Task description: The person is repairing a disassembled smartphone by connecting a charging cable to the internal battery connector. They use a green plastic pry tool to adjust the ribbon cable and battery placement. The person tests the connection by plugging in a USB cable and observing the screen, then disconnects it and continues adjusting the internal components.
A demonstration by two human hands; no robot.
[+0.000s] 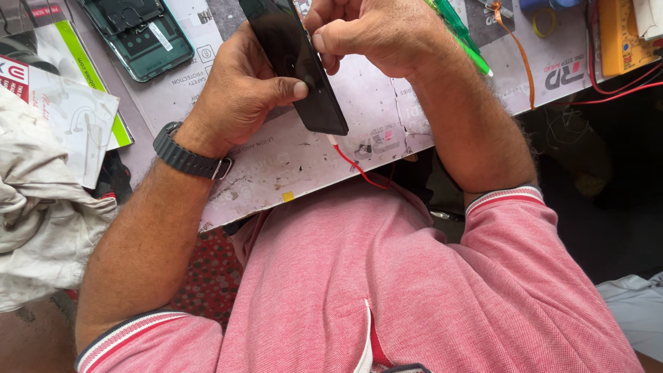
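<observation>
In the head view, the left hand (238,93) is clamped around the black phone (293,59), thumb pressed on its face, gripping it from the nine o'clock side. The phone's long axis runs from about eleven o'clock down to five o'clock above the white work mat (304,162). The right hand (376,34) sits at the phone's two o'clock, just beside its upper edge, fingers curled together and pinching there; what they pinch is hidden.

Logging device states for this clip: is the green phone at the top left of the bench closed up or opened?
Opened. The green phone lies flat on the bench with its back cover off, inner parts showing.
</observation>
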